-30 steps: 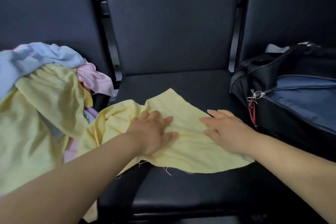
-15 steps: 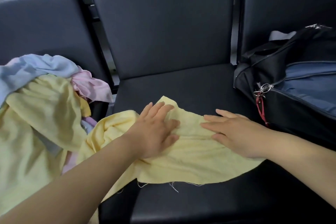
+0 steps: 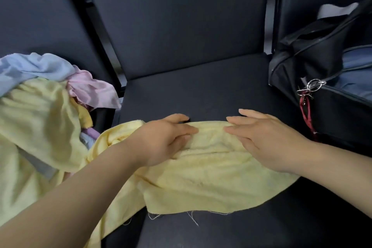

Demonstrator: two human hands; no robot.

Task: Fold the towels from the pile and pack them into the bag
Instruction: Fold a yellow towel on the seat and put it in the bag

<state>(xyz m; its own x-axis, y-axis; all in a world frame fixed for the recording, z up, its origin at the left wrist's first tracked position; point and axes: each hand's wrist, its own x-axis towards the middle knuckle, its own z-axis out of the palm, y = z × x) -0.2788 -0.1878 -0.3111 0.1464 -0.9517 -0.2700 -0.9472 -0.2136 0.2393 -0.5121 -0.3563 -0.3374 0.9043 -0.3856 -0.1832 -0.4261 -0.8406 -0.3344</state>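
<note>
Since a second ago, when the towel (image 3: 211, 179) lay flat on the seat (image 3: 201, 90), its far edge has come over toward us. Our left hand (image 3: 161, 141) curls on that fold; our right hand (image 3: 267, 143) presses flat, fingers straight. We judge the first fold begun, packing not yet near.

The towel (image 3: 211, 183) lies on the middle seat (image 3: 201, 90); pile (image 3: 36, 119) left, bag (image 3: 332, 110) right, seemingly on neighbouring seats.
</note>
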